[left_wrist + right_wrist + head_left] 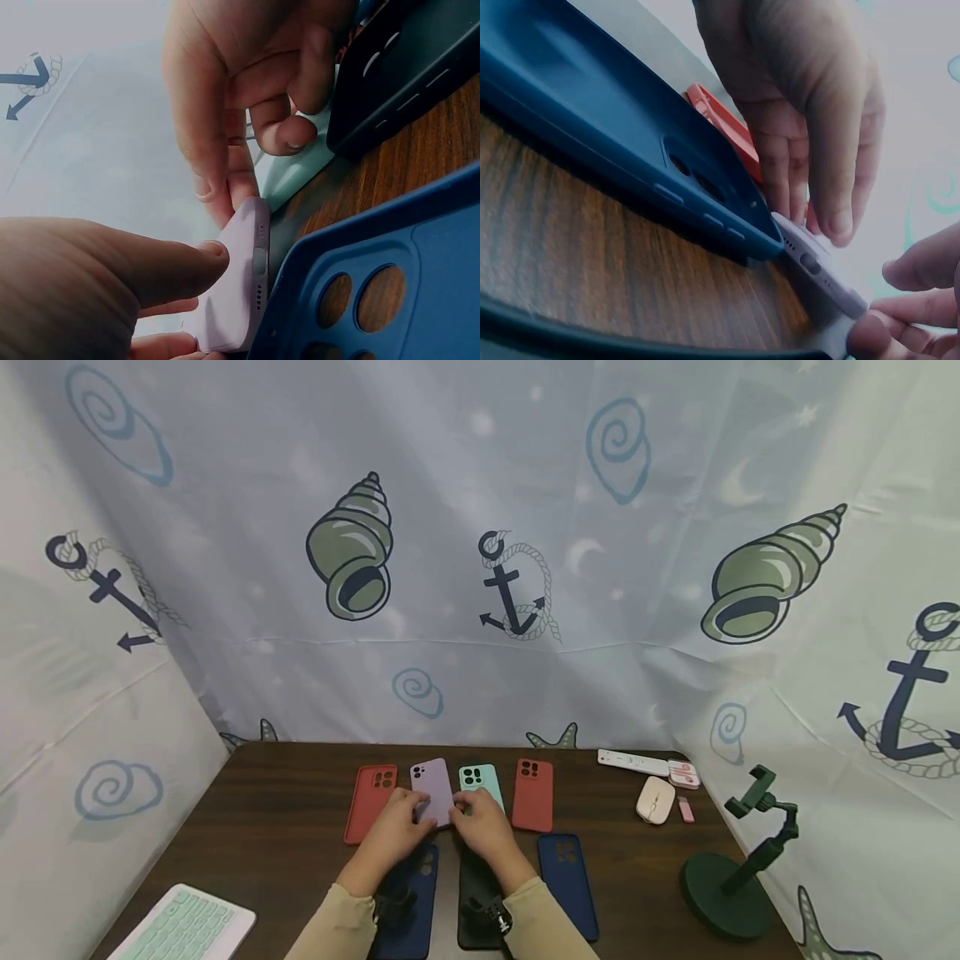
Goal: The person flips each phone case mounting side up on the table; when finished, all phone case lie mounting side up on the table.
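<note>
The left hand is pinching the lilac case on the bench, the right hand touching its corner, grip unclear. They are seemingly positioning it, probably needing light, even handling next.

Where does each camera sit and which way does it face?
Head: worn on the head, facing forward and down at the table and patterned curtain; left hand, right hand and sleeves show.
Left wrist: worn on that wrist, facing the lilac phone case past the blue phone case, tipped sideways; left hand lower left, right hand above.
Right wrist: worn on that wrist, facing the lilac phone case, also tipped; right hand lower right, left hand above.
Both wrist views share the lilac phone case and both hands.
</note>
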Tool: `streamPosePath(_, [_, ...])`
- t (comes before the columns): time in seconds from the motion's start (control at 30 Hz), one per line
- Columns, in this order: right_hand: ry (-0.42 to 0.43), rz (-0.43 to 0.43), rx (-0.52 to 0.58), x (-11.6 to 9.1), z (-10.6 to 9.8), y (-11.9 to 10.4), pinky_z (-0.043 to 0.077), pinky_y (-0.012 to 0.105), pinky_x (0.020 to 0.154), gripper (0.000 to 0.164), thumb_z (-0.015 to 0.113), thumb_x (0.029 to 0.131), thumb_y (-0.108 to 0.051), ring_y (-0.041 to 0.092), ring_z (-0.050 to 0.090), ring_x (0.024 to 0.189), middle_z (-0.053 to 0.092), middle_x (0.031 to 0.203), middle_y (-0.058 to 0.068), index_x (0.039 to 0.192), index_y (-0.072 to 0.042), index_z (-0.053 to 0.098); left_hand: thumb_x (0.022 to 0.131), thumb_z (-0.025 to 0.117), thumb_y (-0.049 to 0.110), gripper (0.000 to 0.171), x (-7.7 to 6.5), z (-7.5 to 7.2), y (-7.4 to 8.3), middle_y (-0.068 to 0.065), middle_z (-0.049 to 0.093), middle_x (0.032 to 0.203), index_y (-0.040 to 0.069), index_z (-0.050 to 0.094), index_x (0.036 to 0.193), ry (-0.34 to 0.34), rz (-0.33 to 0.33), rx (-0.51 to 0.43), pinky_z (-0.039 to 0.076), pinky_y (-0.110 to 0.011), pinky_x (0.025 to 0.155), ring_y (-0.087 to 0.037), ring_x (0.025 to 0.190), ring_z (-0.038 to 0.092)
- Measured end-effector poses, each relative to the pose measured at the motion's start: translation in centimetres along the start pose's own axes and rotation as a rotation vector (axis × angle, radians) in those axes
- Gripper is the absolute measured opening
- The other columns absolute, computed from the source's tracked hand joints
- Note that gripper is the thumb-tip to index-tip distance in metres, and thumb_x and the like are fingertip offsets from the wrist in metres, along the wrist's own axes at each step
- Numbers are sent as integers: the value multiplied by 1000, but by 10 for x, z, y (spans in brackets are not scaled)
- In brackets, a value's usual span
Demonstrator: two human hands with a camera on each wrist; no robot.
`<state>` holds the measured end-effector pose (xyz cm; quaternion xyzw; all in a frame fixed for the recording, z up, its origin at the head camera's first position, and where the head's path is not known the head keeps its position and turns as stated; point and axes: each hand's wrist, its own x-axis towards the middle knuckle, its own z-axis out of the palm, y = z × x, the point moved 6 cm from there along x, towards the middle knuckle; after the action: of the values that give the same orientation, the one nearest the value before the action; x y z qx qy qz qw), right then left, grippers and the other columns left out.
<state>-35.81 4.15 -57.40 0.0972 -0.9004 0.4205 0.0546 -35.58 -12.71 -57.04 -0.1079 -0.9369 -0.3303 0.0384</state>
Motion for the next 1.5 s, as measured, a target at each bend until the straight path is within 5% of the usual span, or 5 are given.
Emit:
streamPosePath(0.43, [-17, 49, 170, 1, -2, -6, 49, 25, 57, 28, 65, 96, -17, 6, 60, 55, 69, 102, 4, 123, -10, 68, 89, 78, 23, 41, 3, -2, 1, -15, 61, 112, 4, 68, 124, 16, 16, -13, 48, -35, 75, -19, 91, 57])
streamPosePath(1.03, [-5, -33, 213, -2, -4, -17, 47, 25, 51, 31, 62, 97, -11, 6, 53, 56, 66, 108, 4, 128, -15, 66, 94, 70, 44, 49, 3, -2, 3, -13, 62, 116, 11, 60, 130, 10, 18, -134, 51, -41, 84, -22, 99, 60])
streamPosePath(1.5, [-211, -21, 252, -5, 13, -12, 51, 32, 58, 44, 57, 103, -24, 22, 69, 67, 71, 103, 8, 143, -40, 47, 94, 73, 29, 48, -1, -8, 7, -20, 60, 129, 8, 55, 134, 14, 11, -292, 57, -45, 86, -30, 107, 67])
